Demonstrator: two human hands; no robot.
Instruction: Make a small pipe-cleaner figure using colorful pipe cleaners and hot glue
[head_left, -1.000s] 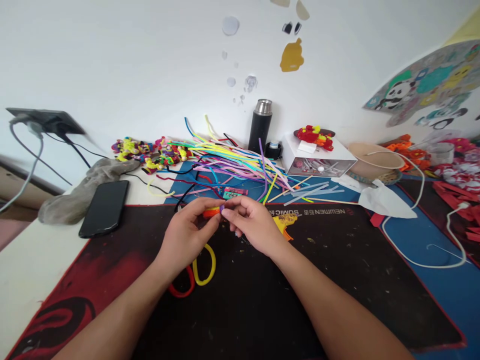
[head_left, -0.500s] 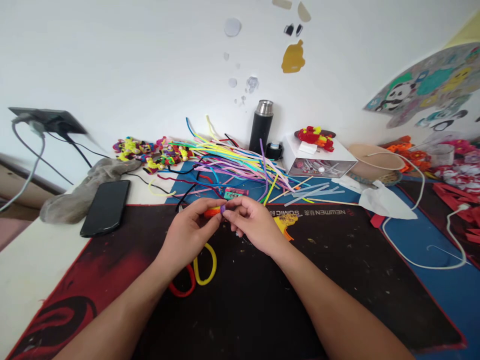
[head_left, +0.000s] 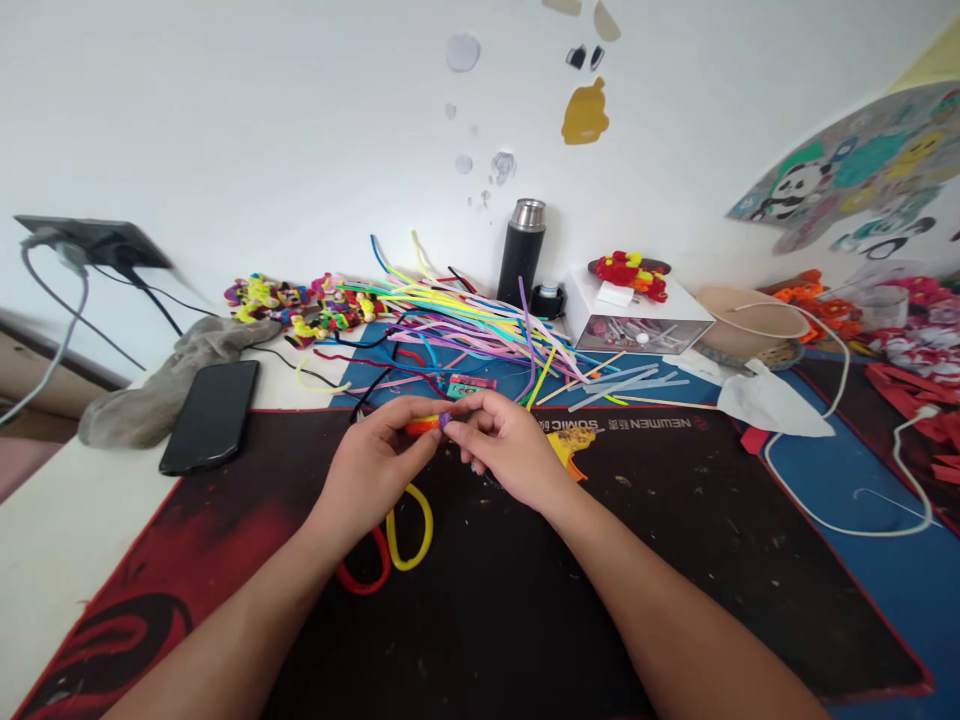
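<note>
My left hand [head_left: 375, 455] is closed in a pinch on a small orange pipe-cleaner piece [head_left: 421, 425] with a purple bit [head_left: 445, 419] at its right end. From the other side, the thumb and fingers of my right hand [head_left: 499, 445] press on the purple bit, so both hands meet on the one piece. Fingers cover much of it. Below my left hand show the red and yellow handle loops of scissors [head_left: 411, 568] lying on the black mat [head_left: 510, 600]. A yellow glue gun [head_left: 574, 450] is partly hidden behind my right hand.
Loose pipe cleaners [head_left: 465, 320] lie heaped at the back, near a black flask [head_left: 523, 250] and a white box [head_left: 637, 310]. On the left are a phone [head_left: 211, 415] and finished colourful figures [head_left: 270, 297]. A white cable [head_left: 832, 530] curls on the right.
Hardly anything differs. Both hands stay together on the piece, with only a very slight shift of the left fingers and of the view.
</note>
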